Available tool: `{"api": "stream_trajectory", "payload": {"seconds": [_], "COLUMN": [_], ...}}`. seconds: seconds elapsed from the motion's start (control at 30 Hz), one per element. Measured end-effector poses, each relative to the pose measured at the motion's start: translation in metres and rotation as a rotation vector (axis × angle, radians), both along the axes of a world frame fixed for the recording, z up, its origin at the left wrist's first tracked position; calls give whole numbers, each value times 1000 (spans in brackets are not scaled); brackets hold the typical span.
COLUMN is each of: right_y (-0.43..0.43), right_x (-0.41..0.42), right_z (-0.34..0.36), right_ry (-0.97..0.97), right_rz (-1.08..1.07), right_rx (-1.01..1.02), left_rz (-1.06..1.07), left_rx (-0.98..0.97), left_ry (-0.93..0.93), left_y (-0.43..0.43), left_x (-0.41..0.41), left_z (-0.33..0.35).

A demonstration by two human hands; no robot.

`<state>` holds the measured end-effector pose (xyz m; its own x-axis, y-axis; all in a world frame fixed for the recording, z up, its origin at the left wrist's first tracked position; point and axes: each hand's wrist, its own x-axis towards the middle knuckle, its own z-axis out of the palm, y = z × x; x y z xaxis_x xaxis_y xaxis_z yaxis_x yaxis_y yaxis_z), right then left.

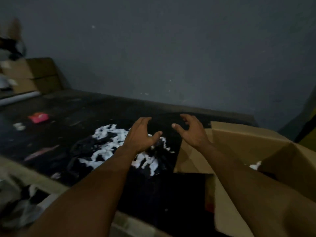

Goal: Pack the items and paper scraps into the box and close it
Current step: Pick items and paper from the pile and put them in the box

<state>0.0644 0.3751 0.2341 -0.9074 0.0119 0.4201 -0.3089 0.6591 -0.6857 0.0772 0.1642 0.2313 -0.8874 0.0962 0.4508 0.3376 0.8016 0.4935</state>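
Both our hands hover mid-frame, empty, fingers spread wide: left hand over the white paper scraps, right hand beside it. Largest, the dark table; then the open cardboard box at lower right; then a small pink item at far left.

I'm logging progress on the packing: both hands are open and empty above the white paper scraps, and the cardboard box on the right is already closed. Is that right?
Not quite. The head view shows the cardboard box with its flaps up, so it is open, not closed. The rest holds: the left hand and right hand are open and empty above the white paper scraps.
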Motion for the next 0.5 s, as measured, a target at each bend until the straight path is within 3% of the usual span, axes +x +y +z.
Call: {"api": "stream_trajectory", "payload": {"seconds": [0.23, 0.5], "right_y": [-138, -224], "right_x": [6, 11], "right_z": [-33, -87], "right_ry": [-36, -176], "right_rz": [93, 124], "right_rx": [-9, 49], "left_rz": [141, 135], "left_rx": [23, -16], "left_ry": [-41, -98], "left_y": [-145, -234], "left_x": [28, 36], "left_z": [-26, -68]}}
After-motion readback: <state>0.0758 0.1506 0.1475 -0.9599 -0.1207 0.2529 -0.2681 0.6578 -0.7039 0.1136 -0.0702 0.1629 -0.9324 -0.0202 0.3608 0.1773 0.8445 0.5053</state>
